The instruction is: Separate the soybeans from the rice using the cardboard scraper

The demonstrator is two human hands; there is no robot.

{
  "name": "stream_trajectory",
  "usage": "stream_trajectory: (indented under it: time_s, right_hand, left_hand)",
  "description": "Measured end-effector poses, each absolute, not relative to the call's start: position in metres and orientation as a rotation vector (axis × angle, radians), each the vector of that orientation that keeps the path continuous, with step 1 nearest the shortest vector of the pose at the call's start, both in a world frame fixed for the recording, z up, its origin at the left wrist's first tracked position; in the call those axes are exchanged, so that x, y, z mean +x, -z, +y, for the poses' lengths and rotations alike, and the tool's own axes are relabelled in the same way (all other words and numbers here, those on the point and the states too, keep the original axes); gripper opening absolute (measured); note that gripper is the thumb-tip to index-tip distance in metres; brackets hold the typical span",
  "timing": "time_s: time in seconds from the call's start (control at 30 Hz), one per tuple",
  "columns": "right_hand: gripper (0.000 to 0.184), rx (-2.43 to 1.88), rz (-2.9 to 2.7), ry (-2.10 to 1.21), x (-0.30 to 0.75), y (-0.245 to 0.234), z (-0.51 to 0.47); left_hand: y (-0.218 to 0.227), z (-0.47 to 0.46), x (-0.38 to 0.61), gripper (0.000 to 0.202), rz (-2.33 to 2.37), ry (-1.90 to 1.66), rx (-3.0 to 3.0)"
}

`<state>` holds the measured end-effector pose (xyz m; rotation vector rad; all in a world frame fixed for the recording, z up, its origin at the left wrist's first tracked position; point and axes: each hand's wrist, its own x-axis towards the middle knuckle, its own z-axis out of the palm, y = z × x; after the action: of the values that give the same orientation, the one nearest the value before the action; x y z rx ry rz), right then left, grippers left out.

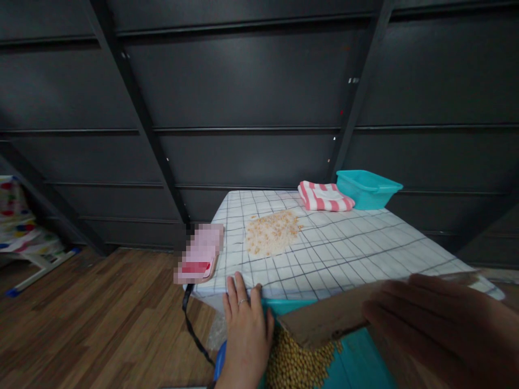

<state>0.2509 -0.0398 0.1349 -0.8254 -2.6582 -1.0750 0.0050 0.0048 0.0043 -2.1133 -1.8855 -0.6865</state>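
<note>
My left hand (pixel 246 335) lies with its fingers stretched out at the near edge of the table, beside the rim of a teal basin (pixel 290 306). My right hand (pixel 438 319) is closed on a long brown piece (pixel 332 316) that looks like cardboard, tilted above the basin. Yellow-brown beans (pixel 300 362), which look like soybeans, fill the basin's left part. On the checked tablecloth (pixel 348 248) ahead lies a flat patch of white grains mixed with beans (pixel 273 232).
A folded pink-and-white striped towel (pixel 325 196) and a second teal basin (pixel 367 189) stand at the far right of the table. A pink phone-like device (pixel 200 251), partly blurred, is at its left edge, with a black strap (pixel 190 324) below. A dark panelled wall (pixel 247 156) rises behind.
</note>
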Motion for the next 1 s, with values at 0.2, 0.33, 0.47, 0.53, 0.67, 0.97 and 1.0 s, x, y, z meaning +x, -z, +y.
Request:
stream_trajectory:
  time_s: [0.2, 0.33, 0.47, 0.53, 0.67, 0.97, 1.0]
  right_hand:
    - [0.036, -0.777, -2.599, 1.141, 0.238, -0.156, -0.023]
    - [0.027, -0.932, -2.581, 1.125, 0.229, -0.170, 0.010]
    - [0.028, -0.814, -2.529, 1.185, 0.222, -0.169, 0.029]
    - [0.027, -0.822, -2.562, 1.098, 0.220, -0.165, 0.028]
    - [0.029, -0.759, -2.553, 1.024, 0.218, -0.157, 0.010]
    - [0.029, -0.706, -2.550, 1.274, 0.215, -0.141, 0.016]
    - [0.028, -0.726, -2.555, 1.276, 0.213, -0.139, 0.023]
  left_hand:
    - [-0.007, 0.005, 0.004, 0.031, -1.864, 0.646, -2.166]
    - [-0.008, 0.004, 0.007, 0.028, -1.870, 0.664, -2.120]
    - [-0.008, 0.005, 0.007, 0.028, -1.858, 0.694, -2.112]
    - [-0.007, 0.005, 0.006, 0.029, -1.858, 0.697, -2.116]
    - [-0.006, 0.006, 0.006, 0.030, -1.872, 0.707, -2.112]
    - [0.002, 0.006, 0.003, 0.030, -1.885, 0.735, -2.121]
    - [0.002, 0.006, 0.003, 0.030, -1.877, 0.736, -2.118]
